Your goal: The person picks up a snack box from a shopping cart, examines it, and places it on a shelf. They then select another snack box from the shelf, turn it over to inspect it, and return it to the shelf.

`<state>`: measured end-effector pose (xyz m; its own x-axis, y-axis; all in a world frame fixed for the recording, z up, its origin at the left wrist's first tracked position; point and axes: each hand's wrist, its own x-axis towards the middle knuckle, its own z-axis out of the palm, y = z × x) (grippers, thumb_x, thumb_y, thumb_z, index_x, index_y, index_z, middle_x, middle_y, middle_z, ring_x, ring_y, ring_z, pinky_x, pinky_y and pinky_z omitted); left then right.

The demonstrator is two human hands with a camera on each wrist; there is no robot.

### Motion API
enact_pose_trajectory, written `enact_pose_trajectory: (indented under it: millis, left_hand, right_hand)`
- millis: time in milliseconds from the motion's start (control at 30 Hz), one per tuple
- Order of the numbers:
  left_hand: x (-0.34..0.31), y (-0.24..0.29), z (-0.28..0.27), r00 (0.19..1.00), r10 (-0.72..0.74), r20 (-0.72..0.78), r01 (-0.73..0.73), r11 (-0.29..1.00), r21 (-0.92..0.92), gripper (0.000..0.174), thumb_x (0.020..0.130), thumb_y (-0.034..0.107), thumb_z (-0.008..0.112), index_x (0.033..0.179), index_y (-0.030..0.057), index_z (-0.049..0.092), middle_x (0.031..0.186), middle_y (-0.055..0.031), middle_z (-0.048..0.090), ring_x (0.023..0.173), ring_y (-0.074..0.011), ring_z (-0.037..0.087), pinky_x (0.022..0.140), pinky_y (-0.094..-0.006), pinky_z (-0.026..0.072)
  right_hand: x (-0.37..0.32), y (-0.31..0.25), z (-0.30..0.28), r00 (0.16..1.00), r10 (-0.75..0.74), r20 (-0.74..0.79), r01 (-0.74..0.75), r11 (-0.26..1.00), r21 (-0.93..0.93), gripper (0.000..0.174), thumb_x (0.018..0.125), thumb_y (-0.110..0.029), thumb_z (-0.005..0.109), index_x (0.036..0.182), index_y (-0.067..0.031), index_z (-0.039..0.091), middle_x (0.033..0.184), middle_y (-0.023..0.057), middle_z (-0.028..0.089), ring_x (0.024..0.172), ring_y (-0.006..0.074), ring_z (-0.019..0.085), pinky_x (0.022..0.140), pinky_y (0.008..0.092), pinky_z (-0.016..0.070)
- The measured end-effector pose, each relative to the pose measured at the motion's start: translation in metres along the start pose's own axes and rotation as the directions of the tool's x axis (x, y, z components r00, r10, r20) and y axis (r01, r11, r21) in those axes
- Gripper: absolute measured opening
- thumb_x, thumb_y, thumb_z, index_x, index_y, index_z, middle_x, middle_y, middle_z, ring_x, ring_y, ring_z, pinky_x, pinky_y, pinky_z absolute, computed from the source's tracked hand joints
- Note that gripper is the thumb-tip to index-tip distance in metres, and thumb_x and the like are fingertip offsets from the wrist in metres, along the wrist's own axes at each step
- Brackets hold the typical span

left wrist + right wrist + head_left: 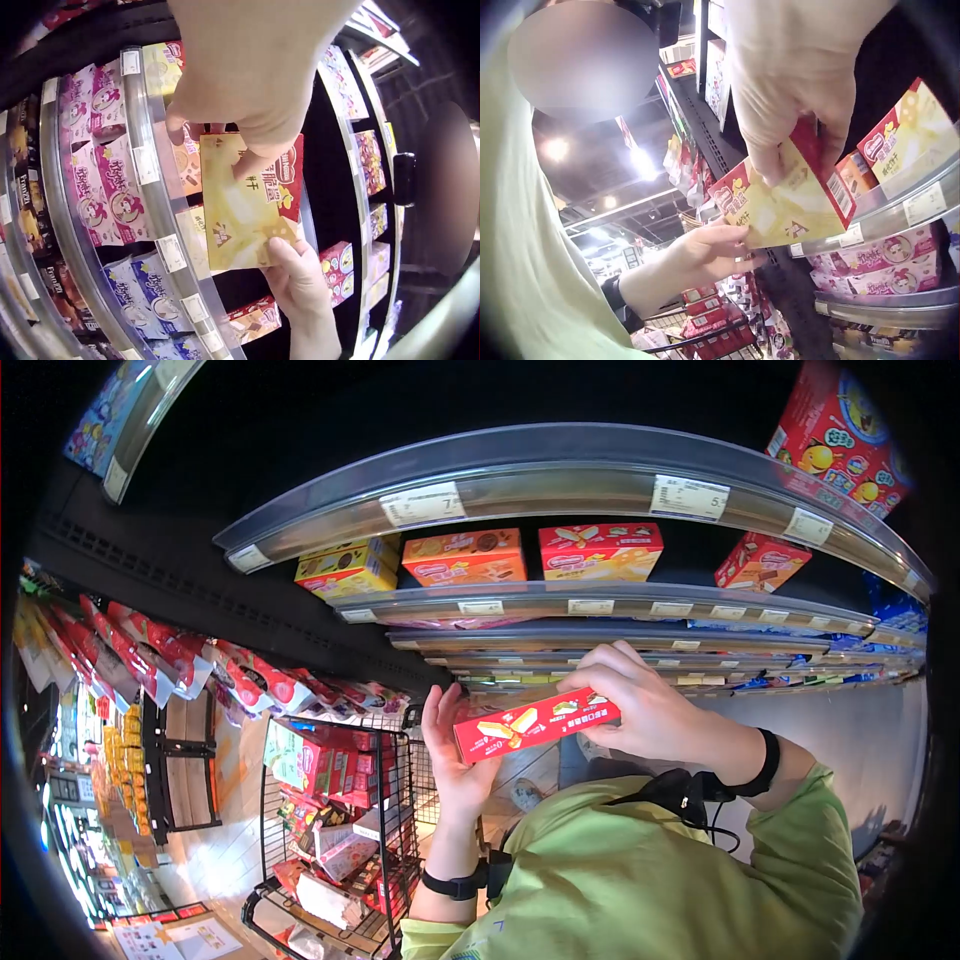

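Note:
A red and yellow biscuit box (537,728) is held between both hands in front of the shelves. Its narrow red side faces up in the head view; the left wrist view shows its yellow broad face (238,214). My left hand (458,762) holds one end, its thumb lying along the broad face and its fingers partly behind the box. The other end is gripped by my right hand (635,705), with the thumb on the yellow face and fingers around the red edge. A barcode shows on the box's end in the right wrist view.
Similar biscuit boxes (600,550) stand on the shelf ahead, behind a rail with price tags (423,503). A black wire shopping cart (390,840) holding several packages stands at the left. Red bagged snacks (180,650) hang along the left side.

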<state>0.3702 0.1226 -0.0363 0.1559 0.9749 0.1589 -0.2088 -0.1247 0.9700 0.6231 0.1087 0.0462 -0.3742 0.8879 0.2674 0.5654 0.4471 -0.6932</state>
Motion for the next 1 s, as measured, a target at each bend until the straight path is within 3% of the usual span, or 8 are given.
enact_pose_trajectory:
  millis: [167,333,400,467,500,667,733,1000]
  left_hand:
    - [0.014,0.008,0.021,0.995,-0.083,0.059,0.074,0.988,0.135,0.061,0.084,-0.006,0.066,0.137,0.0007,0.038,0.124,-0.0095,0.054,0.111,-0.0161,0.056,0.098,-0.0307,0.0452]
    - [0.051,-0.009,0.051,0.976,-0.187,0.114,0.167,0.973,0.161,0.054,0.085,-0.005,0.065,0.132,-0.0009,0.039,0.116,-0.0112,0.061,0.105,-0.0164,0.06,0.09,-0.0291,0.0489]
    - [0.065,-0.015,0.066,0.977,-0.183,0.107,0.16,0.968,0.194,0.052,0.085,-0.004,0.066,0.13,-0.001,0.039,0.113,-0.0124,0.063,0.103,-0.0173,0.061,0.089,-0.0294,0.0492]
    - [0.08,-0.026,0.076,0.989,-0.057,0.136,0.003,0.93,0.368,0.052,0.085,0.001,0.067,0.129,-0.001,0.038,0.108,-0.0149,0.065,0.099,-0.0194,0.063,0.086,-0.031,0.049]
    - [0.085,-0.028,0.083,0.991,0.014,0.135,-0.063,0.928,0.367,0.051,0.085,0.006,0.068,0.128,-0.0013,0.04,0.107,-0.0168,0.065,0.098,-0.0237,0.064,0.085,-0.0339,0.0483]
    - [0.109,-0.045,0.102,0.993,0.091,0.074,-0.114,0.901,0.42,0.044,0.086,0.005,0.066,0.124,-0.002,0.045,0.107,-0.0194,0.064,0.099,-0.0291,0.063,0.086,-0.0363,0.0476]
    - [0.119,-0.056,0.103,0.991,0.085,0.108,-0.123,0.901,0.417,0.046,0.087,0.005,0.066,0.126,-0.0024,0.043,0.109,-0.0188,0.063,0.1,-0.0273,0.062,0.087,-0.036,0.0474]
    - [0.152,-0.038,0.121,0.988,0.069,0.137,-0.122,0.898,0.422,0.05,0.086,0.004,0.064,0.128,-0.003,0.038,0.114,-0.0178,0.06,0.105,-0.0229,0.059,0.091,-0.0315,0.0447]
  right_hand:
    - [-0.007,0.016,-0.006,0.988,0.023,-0.153,-0.024,1.0,-0.008,0.051,0.073,-0.01,0.079,0.117,-0.005,0.055,0.112,0.011,0.057,0.102,0.0254,0.057,0.088,0.0387,0.0465]
    - [-0.016,0.043,-0.027,0.822,0.558,-0.114,-0.406,0.715,0.569,0.053,0.079,0.003,0.072,0.127,-0.0038,0.049,0.123,0.0071,0.052,0.102,0.0138,0.059,0.085,0.0283,0.0522]
    - [-0.017,0.066,-0.035,0.838,0.508,-0.199,-0.335,0.767,0.547,0.055,0.077,0.0,0.076,0.125,-0.0065,0.052,0.132,0.0097,0.046,0.114,0.0182,0.053,0.097,0.0342,0.0461]
    - [-0.013,0.075,-0.048,0.852,0.227,-0.472,-0.256,0.967,0.003,0.052,0.069,-0.009,0.083,0.117,-0.0106,0.06,0.14,0.0162,0.04,0.127,0.0277,0.042,0.107,0.0406,0.035]
    - [-0.011,0.081,-0.054,0.85,0.274,-0.45,-0.251,0.962,0.112,0.051,0.069,-0.011,0.084,0.115,-0.0147,0.062,0.147,0.0162,0.031,0.14,0.0305,0.025,0.114,0.0417,0.0216]
    - [-0.002,0.132,-0.059,0.875,0.279,-0.396,-0.177,0.945,0.276,0.051,0.072,-0.01,0.082,0.117,-0.0115,0.058,0.144,0.0159,0.036,0.137,0.0285,0.031,0.113,0.0403,0.0273]
    - [0.004,0.143,-0.062,0.929,0.302,-0.213,-0.09,0.743,0.663,0.054,0.075,-0.007,0.079,0.121,-0.0071,0.051,0.135,0.0136,0.042,0.131,0.0241,0.039,0.11,0.0381,0.0337]
    - [0.02,0.149,-0.094,0.864,0.473,-0.174,-0.386,0.843,0.374,0.071,0.083,-0.028,0.075,0.139,-0.0029,0.039,0.142,0.0178,0.042,0.132,0.0271,0.039,0.111,0.0358,0.0308]
